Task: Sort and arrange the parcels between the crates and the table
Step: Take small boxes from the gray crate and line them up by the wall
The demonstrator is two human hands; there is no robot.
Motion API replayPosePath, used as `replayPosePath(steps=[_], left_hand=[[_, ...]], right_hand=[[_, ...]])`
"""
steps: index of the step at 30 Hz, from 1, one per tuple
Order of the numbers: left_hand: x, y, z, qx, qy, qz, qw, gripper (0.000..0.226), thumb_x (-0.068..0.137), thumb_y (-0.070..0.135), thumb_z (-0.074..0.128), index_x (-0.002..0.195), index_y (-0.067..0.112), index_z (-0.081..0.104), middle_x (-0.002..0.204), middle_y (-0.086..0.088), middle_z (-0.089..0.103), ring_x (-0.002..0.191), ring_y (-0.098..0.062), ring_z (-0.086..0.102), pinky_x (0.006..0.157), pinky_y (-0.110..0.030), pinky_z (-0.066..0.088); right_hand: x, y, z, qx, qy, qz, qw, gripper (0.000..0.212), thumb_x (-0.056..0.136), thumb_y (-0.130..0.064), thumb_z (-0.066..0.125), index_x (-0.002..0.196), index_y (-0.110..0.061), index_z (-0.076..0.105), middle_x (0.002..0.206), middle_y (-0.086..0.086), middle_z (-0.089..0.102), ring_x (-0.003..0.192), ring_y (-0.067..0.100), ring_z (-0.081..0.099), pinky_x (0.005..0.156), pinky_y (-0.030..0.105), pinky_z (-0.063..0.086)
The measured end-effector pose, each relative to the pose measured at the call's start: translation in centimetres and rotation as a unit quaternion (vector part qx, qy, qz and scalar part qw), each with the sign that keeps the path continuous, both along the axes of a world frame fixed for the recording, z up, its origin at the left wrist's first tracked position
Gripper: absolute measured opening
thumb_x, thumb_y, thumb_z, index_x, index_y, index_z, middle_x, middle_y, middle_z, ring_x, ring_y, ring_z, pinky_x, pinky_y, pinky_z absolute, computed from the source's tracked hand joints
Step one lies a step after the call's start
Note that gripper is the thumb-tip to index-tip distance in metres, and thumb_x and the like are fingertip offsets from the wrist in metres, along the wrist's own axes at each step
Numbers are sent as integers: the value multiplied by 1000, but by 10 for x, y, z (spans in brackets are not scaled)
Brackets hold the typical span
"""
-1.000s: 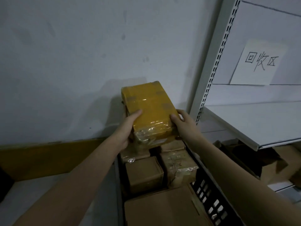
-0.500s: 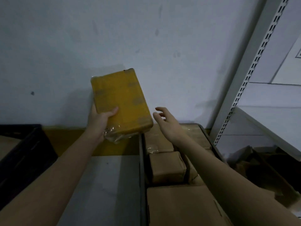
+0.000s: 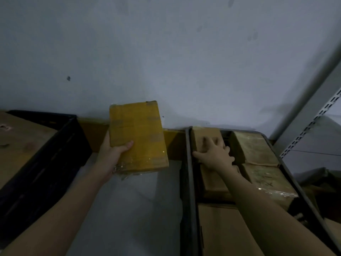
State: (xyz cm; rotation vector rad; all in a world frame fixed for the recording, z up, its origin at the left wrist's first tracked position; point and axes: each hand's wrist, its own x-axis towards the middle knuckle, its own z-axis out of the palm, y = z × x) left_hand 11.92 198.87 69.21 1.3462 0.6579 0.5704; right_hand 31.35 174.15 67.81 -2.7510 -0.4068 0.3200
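A pale grey wall point(image 3: 166, 52) fills the upper half of the view. Below it runs a grey surface point(image 3: 132, 209), seen between two crates. The left crate point(image 3: 46, 163) is black and holds a large flat cardboard box point(image 3: 20, 141). The right crate point(image 3: 190, 182) is dark-rimmed and packed with brown parcels: a big carton point(image 3: 221, 231) nearest the viewer, two tape-wrapped parcels point(image 3: 258, 159) along its right side, and a small brown parcel point(image 3: 206, 139) at its far left corner. A metal shelf post point(image 3: 311, 126) rises at the right edge.

The left hand point(image 3: 112, 154) holds a yellow parcel point(image 3: 137, 137) upright in the air above the surface, between the two crates; the thumb lies across the front of the parcel near its lower left, and the fingers are hidden behind it. The right hand point(image 3: 215, 154) reaches into the right crate, its fingers spread and resting on top of the small brown parcel, not curled round it.
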Motion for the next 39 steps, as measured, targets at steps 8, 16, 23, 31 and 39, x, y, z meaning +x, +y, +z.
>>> replayPosePath(steps=[8,16,23,31,39], left_hand=[[-1,6,-1,0,13,-9,1000,67,81,18,78,132,43,42,112,16,60,101,-9,60,73,-29,51],[-26,-15,27,32,6,13,999,84,81,13,80,150,32,34,132,-3,57,116,-27,58,93,-48,52],[-95,-37,57,40,39,0,998,86,81,19,80,152,28,31,139,-4,54,117,-27,56,94,-48,50],[-182,-49,57,46,59,64,995,96,80,28,81,151,33,17,142,-6,44,115,-27,53,89,-46,49],[-216,-24,33,27,80,82,993,88,80,31,80,150,21,28,141,-8,48,114,-27,53,95,-47,48]], right_hand=[[-7,-1,21,25,-94,-15,995,79,78,-69,59,147,-39,35,161,5,21,141,43,24,109,64,25],[-45,-10,78,117,-154,39,980,82,67,-79,44,139,-42,34,153,2,30,134,41,33,102,65,39],[-136,-18,89,171,-159,80,969,76,77,-74,54,143,-43,32,159,-3,22,141,38,25,109,65,25],[-222,13,74,200,-128,134,962,76,80,-71,54,146,-42,30,161,-1,17,143,36,22,108,62,25],[-251,44,48,170,-145,150,963,77,80,-74,52,146,-41,30,162,-1,14,143,36,21,109,61,28]])
